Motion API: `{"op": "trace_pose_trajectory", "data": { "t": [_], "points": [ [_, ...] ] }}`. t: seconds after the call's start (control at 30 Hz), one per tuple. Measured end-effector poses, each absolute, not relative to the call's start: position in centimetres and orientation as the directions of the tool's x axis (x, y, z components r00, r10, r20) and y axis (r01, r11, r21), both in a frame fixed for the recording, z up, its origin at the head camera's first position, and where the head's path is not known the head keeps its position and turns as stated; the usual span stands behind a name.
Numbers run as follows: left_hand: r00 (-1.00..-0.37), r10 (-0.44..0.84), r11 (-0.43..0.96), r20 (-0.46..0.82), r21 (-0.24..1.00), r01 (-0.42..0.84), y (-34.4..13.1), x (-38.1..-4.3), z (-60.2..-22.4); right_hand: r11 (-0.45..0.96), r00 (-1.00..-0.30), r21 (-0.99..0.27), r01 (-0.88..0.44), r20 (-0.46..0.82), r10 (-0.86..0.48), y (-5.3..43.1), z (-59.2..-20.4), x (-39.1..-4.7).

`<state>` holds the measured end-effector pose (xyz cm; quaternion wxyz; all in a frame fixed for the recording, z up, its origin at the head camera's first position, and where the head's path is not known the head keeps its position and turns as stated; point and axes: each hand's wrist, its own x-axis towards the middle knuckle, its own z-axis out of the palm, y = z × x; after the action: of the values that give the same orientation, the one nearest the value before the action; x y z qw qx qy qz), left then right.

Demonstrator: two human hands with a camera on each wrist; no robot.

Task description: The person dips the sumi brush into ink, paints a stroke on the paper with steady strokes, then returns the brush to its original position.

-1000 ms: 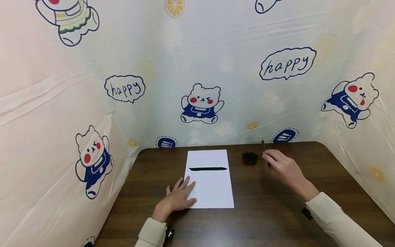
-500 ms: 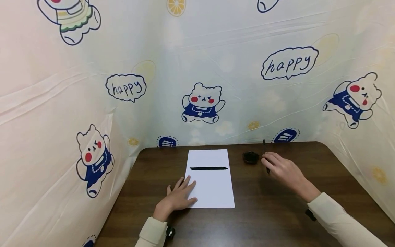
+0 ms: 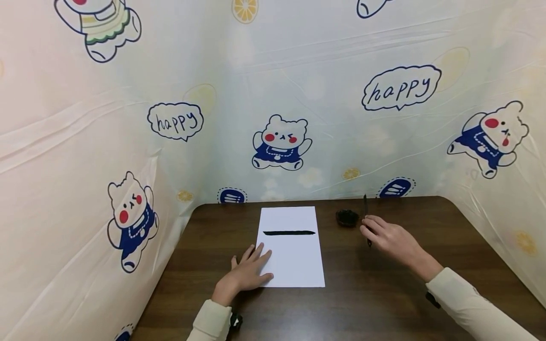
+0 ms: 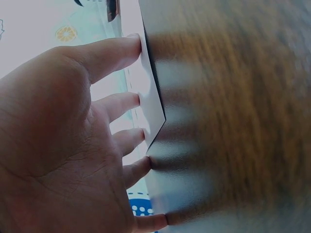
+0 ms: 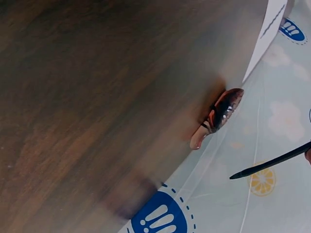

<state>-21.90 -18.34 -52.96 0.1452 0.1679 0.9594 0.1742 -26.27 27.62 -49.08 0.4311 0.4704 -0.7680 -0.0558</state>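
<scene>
A white sheet of paper lies on the table with one thick black stroke across its upper part. On its left edge rests my left hand, fingers spread. In the left wrist view, the thumb and nearby fingertips touch the paper, while other fingertips touch the tabletop. My right hand pinches a slim dark writing brush, held near upright just right of a small dark ink dish. The right wrist view shows the brush's dark tapered end apart from the dish; most of that hand is outside this view.
The brown wooden table has rounded back corners. A patterned cloth with bears and lettering hangs behind and along both sides. In the right wrist view, a pale tongue-shaped part sticks out from the dish.
My right hand has come slightly toward me with the brush, whose lower end shows further below the fingers. The left hand stays on the paper, and the black stroke looks the same.
</scene>
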Motion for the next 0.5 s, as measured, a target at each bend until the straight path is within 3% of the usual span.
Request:
{"op": "trace_pose_trajectory", "data": {
  "t": [0.5],
  "points": [
    [-0.897, 0.381, 0.875, -0.226, 0.403, 0.270, -18.5, -21.8, -52.9, 0.510, -0.167, 0.545, -0.665, 0.558, -0.813, 28.1, -50.3, -26.2]
  ]
}}
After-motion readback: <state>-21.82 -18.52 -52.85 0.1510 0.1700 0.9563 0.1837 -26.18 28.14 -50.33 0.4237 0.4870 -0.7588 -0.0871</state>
